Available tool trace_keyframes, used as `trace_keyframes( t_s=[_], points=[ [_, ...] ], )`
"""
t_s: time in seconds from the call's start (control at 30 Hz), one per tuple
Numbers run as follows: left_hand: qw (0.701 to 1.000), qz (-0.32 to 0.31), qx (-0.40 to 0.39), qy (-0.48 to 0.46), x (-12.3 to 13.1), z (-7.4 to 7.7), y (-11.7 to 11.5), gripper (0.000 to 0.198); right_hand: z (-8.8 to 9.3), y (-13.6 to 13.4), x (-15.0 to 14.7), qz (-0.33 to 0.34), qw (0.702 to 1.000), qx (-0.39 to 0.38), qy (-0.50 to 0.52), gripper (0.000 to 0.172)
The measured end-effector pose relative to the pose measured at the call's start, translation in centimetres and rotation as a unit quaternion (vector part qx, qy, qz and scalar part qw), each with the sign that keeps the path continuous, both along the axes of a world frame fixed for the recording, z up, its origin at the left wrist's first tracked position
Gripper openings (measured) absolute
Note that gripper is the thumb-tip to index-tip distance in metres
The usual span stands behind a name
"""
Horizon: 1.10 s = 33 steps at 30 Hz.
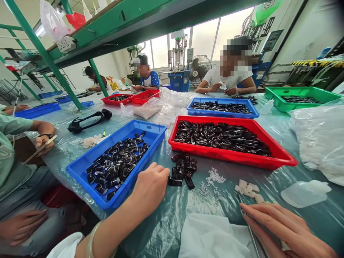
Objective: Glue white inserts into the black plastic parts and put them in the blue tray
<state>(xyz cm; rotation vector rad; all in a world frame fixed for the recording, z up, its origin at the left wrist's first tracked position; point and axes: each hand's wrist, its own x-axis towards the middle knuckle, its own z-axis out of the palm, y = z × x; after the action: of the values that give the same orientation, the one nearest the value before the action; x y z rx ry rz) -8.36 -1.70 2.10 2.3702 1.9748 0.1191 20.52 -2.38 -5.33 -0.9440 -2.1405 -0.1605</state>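
Observation:
My left hand (152, 186) is at the near edge of a loose pile of small glossy black parts (184, 168). Its fingers are curled, and the fingertips are hidden, so I cannot make out what they grip. At the lower right, my right hand (285, 225) pinches thin metal tweezers (254, 236) between thumb and fingers, tips pointing away from me. By those tips lie small white rolled pieces (248, 190). A folded white cloth (212, 234) is spread to the left of the right hand. Thin white shreds (215, 176) are scattered between the pile and the rolled pieces.
A blue tray (80, 166) of black parts stands left; a red tray (231, 157) of more stands ahead. A plastic bottle (303, 193) lies right, beside a white bag (319, 136). A green shelf beam (129, 32) hangs overhead. Co-workers (228, 77) sit around the table.

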Motion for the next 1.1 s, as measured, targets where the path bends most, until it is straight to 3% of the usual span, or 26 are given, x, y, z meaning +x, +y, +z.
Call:
trace_keyframes(
  t_s=[0.1,0.27,0.5,0.57,0.7,0.73,0.83,1.1],
  points=[
    [0.999,-0.035,-0.032,0.001,1.5,-0.7,0.9,0.021,1.1,0.0,-0.5,0.001,1.000,0.017,-0.007,0.014],
    [0.997,-0.037,-0.064,-0.019,2.3,-1.9,2.0,0.024,2.7,-0.3,-1.4,-0.016,1.000,0.001,0.013,0.012],
    [0.975,-0.084,-0.145,-0.147,3.8,-1.1,1.7,0.023,3.2,-1.2,-1.8,-0.021,0.997,-0.062,0.051,0.016],
    [0.931,-0.096,-0.239,-0.258,5.0,-0.8,1.4,0.024,3.5,-1.5,-1.8,-0.021,0.991,-0.109,0.077,0.018],
    [0.722,-0.046,-0.429,-0.541,7.5,-0.7,0.9,0.026,4.3,-2.1,-1.8,0.025,0.958,-0.249,0.142,0.029],
    [0.692,-0.038,-0.443,-0.568,7.9,-0.8,0.9,0.027,4.5,-2.2,-1.8,0.036,0.949,-0.271,0.157,0.031],
    [0.651,-0.026,-0.461,-0.603,8.5,-1.3,0.9,0.024,4.8,-2.2,-1.8,0.049,0.934,-0.300,0.188,0.032],
    [0.587,0.029,-0.495,-0.640,8.4,-1.9,0.5,0.025,4.4,-2.1,-1.9,0.073,0.916,-0.330,0.216,0.030]
  ],
)
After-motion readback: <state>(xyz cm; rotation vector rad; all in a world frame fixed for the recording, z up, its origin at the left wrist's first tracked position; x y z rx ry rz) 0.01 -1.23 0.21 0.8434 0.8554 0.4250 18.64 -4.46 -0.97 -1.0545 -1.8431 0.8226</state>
